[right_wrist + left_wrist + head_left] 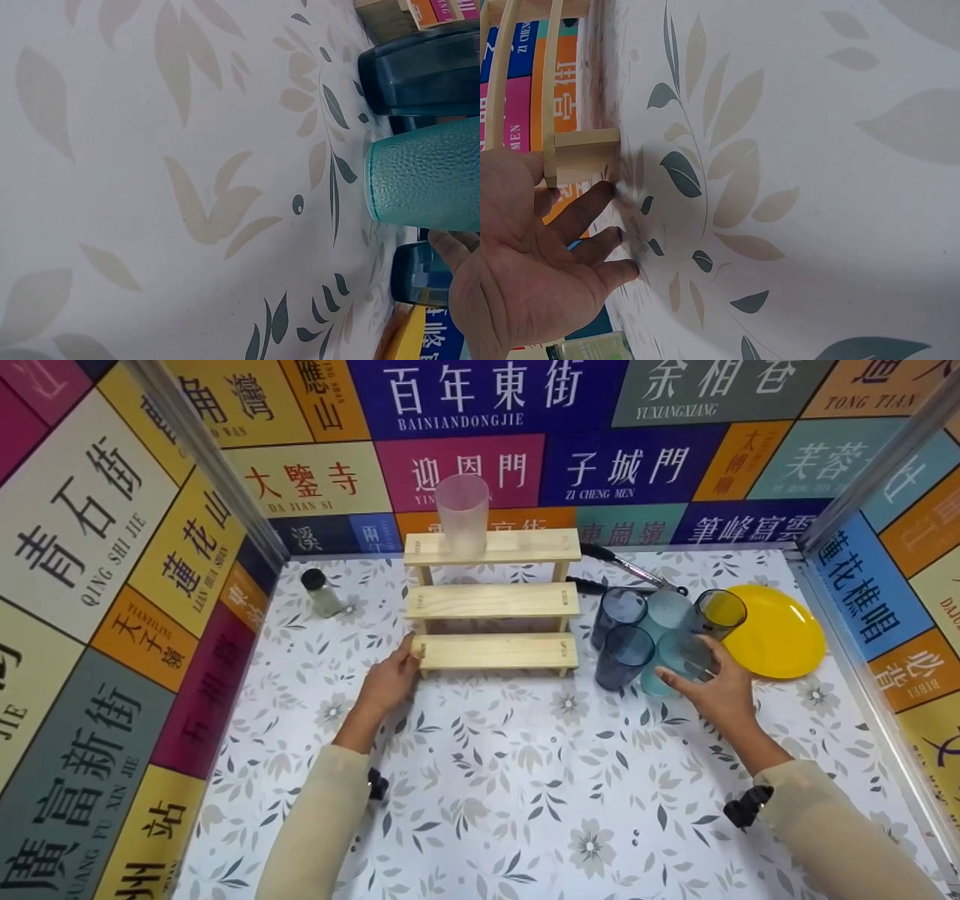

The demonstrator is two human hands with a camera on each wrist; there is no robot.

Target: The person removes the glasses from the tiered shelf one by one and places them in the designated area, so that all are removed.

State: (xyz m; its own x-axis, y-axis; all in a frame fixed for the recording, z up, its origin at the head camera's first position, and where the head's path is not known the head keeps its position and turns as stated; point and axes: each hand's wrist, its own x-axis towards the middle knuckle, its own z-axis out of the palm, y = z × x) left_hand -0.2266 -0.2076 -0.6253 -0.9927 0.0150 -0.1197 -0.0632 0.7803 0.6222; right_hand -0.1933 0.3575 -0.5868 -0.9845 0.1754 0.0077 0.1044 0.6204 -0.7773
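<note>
A three-step wooden display rack (495, 651) stands mid-table, a frosted pinkish cup (463, 514) upright on its top step. My left hand (386, 682) pinches the left end of the lowest step; in the left wrist view the thumb and index finger meet the board's end while the other fingers spread below. To the rack's right, my right hand (720, 686) holds the front teal cup (681, 651), thumb on its near side and fingers on its right. That cup's pebbled wall (427, 176) shows in the right wrist view, and the hand is partly out of frame there.
Close around the held cup stand two dark blue cups (625, 656), a paler teal cup (670, 611) and a dark grey cup (720, 613). A yellow plate (784, 630) lies at right. Black-handled tongs (637, 566) lie behind. A small dark-capped jar (324, 596) stands left.
</note>
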